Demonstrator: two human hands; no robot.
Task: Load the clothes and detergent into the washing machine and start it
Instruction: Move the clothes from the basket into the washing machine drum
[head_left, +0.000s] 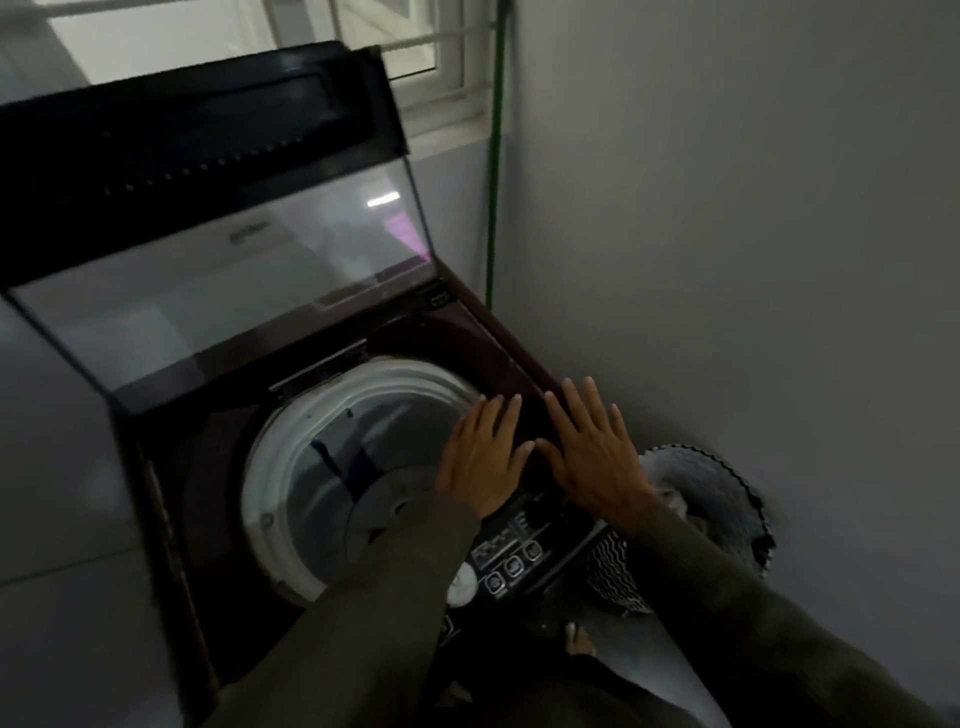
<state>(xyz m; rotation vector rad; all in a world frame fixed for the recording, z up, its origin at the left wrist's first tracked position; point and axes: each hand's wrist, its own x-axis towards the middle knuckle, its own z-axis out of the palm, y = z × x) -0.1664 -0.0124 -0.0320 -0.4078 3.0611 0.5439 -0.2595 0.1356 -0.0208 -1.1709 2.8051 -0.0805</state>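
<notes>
1. The left hand (480, 457) and right hand (592, 452) are spreading flat, fingers straight and grasping nothing, over the washing machine's (208, 467) right edge.
2. The clothes (672, 499) are lying in the basket (727, 478) just beside that edge.
3. They are looking soft and light, likely needing a bunched 2-handed scoop.

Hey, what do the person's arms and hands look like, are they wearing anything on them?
Long, plain, dark olive-brown sleeves cover both arms to the wrist: the left sleeve and the right sleeve. The left hand and right hand are bare, with no gloves, rings or watch showing in this dim picture.
</notes>
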